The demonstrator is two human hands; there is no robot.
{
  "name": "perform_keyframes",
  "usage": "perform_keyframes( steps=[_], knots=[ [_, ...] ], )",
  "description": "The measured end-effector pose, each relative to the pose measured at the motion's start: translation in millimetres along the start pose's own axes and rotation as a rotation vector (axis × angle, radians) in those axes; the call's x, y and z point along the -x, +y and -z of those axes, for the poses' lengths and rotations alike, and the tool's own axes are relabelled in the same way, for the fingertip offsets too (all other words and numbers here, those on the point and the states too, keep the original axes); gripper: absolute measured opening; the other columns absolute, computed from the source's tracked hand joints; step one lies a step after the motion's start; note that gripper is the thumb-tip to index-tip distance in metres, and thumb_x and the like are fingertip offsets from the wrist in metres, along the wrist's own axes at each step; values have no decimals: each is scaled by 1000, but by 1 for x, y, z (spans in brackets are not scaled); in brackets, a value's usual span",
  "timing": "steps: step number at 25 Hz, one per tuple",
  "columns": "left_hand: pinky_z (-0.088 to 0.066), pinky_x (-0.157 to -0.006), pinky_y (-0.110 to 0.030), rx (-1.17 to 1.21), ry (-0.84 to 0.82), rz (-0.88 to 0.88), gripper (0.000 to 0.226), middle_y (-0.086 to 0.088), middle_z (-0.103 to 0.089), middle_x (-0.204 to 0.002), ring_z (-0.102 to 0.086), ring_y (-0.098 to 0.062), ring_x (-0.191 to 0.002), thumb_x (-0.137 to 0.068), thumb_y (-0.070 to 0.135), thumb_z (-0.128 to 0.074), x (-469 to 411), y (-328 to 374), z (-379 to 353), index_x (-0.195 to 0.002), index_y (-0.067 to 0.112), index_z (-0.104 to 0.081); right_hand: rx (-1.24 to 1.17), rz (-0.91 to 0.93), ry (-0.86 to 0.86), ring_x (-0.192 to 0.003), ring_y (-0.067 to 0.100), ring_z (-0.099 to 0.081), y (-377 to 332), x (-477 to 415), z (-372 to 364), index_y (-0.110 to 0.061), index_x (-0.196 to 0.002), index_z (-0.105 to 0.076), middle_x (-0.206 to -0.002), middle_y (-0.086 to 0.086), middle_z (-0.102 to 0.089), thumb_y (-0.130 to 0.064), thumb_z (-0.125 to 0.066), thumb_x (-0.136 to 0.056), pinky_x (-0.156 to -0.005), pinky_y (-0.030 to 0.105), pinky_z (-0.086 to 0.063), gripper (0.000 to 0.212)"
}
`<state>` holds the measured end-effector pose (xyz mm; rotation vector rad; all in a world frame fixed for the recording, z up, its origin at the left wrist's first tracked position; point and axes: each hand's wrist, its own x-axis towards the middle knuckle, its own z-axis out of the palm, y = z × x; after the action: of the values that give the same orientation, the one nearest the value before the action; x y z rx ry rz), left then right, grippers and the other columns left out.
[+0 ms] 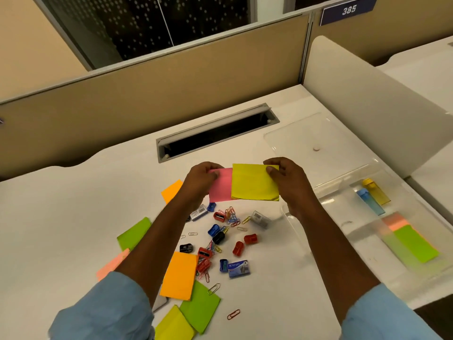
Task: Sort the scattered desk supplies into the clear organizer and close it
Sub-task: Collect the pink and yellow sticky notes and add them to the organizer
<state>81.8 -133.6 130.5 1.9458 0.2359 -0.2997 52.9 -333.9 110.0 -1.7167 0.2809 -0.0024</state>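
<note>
My left hand [202, 179] pinches a pink sticky-note pad [220, 186] above the desk. My right hand [288, 176] grips the top corner of a yellow sticky-note pad [253, 182], which overlaps the pink one. The clear organizer [367, 231] lies open at the right, its lid [316, 141] folded back. Inside it are a yellow lighter [376, 191], a blue lighter [370, 201] and a green pad on an orange pad [415, 244]. Below my hands lie scattered paper clips [230, 215], sharpeners [237, 247] and a staple box [239, 268].
More sticky pads lie on the white desk: orange [180, 276], green [201, 306], yellow [174, 326], green [133, 234], peach [110, 265], orange [171, 191]. A cable slot [215, 133] opens behind my hands. Partition walls stand at the back and right.
</note>
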Motion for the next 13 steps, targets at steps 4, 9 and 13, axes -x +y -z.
perform_keyframes(
  steps=[4, 9, 13],
  knots=[
    [-47, -80, -42, 248, -46, 72, 28, -14, -58, -108, -55, -29, -93, -99, 5, -37, 48, -2, -11, -93, 15, -62, 67, 61, 1, -86, 14, -55, -8, 24, 10, -18, -99, -56, -97, -1, -59, -22, -62, -89, -62, 23, -45, 13],
    [-48, -89, -49, 425, -86, 113, 31, -15, -62, -106, -58, -31, -94, -100, 24, -38, 76, -9, -26, -94, 11, -66, 140, 106, -5, -81, 13, -57, -5, 45, 16, -17, -97, -65, -92, -1, -62, -25, -68, -85, -60, 23, -43, 15],
    [-49, -94, -54, 341, -103, 94, 20, -20, -54, -123, -54, -35, -109, -96, 18, -49, 85, -10, -48, -109, 7, -60, 177, 108, 86, -85, 16, -57, 6, 58, 19, -16, -101, -64, -101, 6, -65, -24, -69, -84, -68, 26, -45, 19]
  ],
)
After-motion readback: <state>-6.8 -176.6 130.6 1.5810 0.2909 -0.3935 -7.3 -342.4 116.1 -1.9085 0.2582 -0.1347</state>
